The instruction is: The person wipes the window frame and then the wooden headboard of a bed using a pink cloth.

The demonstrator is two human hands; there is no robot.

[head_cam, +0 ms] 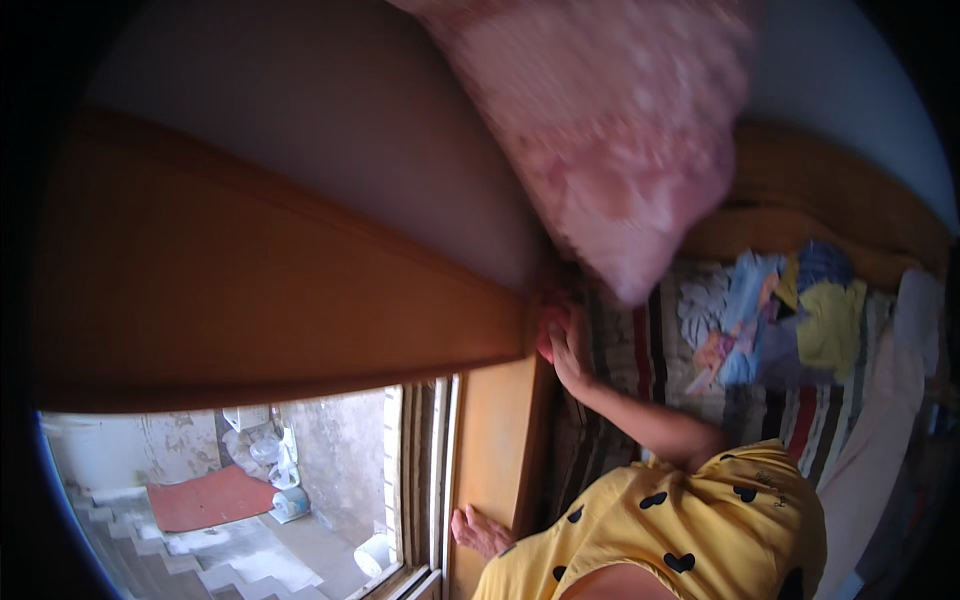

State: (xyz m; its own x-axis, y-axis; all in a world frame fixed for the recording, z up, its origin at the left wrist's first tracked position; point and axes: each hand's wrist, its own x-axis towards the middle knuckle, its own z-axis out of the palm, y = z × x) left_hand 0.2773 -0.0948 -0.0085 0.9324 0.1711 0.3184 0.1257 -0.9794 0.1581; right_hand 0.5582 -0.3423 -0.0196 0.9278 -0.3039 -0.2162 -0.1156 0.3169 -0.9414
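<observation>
My left hand rests on the light wooden window casing at the lower middle, fingers spread, with nothing seen in it. My right arm reaches up from a yellow sleeve with black hearts. In my right hand is a red cloth, pressed at the end of a broad orange-brown wooden board, where it meets the casing. Part of the cloth lies in shadow. A blurred pink textured fabric hangs close to the camera, its lower tip just above my right hand.
Piled clothes lie on a striped bed cover at right, before a wooden headboard. Through the window at lower left show steps, a red mat, plastic bags and a white bucket.
</observation>
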